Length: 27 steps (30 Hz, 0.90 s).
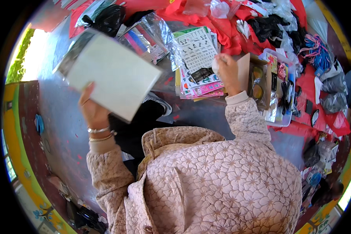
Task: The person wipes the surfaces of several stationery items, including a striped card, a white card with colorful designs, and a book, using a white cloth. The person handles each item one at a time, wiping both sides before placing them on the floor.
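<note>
My left hand (93, 110) grips a flat white rectangular board (115, 76) by its near left edge, holding it tilted above the floor; whether it is a board or a pack of sheets I cannot tell. Closed in a pinch, my right hand (229, 74) has a small whitish, crumpled-looking thing (215, 66) at its fingertips, blurred. That hand is over the right edge of a stack of printed sheets (199, 48), whose top one bears rows of black letters and small figures. Pink and coloured sheets (204, 89) stick out below it.
Right of the stack stand an opened cardboard box (259, 84) and a clear plastic bin (286, 117) with cables and packets. Red cloth (230, 33) with plastic bags (267, 29) covers the far side. A black bag (107, 21) lies far left; bundled cords (318, 50) lie far right.
</note>
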### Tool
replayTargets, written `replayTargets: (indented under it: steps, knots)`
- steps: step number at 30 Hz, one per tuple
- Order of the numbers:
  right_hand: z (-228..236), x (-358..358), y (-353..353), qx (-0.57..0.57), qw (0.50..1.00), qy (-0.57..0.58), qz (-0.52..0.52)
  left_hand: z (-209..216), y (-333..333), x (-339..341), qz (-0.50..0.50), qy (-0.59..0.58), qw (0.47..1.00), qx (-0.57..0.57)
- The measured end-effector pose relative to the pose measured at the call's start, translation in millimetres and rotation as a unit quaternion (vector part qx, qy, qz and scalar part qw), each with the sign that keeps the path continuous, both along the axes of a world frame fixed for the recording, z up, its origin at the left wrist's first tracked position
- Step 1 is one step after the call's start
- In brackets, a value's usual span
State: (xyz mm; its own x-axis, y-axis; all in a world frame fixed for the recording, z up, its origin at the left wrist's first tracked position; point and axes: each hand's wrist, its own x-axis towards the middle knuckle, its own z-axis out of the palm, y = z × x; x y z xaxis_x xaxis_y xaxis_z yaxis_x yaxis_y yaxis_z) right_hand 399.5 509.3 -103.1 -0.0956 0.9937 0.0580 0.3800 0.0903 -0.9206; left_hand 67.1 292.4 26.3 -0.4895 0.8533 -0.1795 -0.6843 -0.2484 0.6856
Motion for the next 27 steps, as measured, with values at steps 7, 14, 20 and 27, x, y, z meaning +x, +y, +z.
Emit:
replayTargets:
  steps: [7,14,20,27]
  knots:
    - [-96.1,-6.6,-1.7,0.083,0.956,-0.267,0.090,-20.7,64.4,67.8,-0.143,-0.015,0.985,-0.100]
    - [-91.4,15.5,11.5,-0.055,0.988,-0.065,0.130,-32.7,109.3,97.5,-0.208,0.616,0.760,-0.010]
    - [41.2,4.0,-7.8,-0.220,0.885,0.349,0.214,-55.1,89.5,102.9,-0.228,0.873,0.422,0.091]
    - [35.0,18.6,-13.3,-0.576,0.701,0.293,0.302,-84.0,74.8,110.9,-0.244,0.895,0.331,0.171]
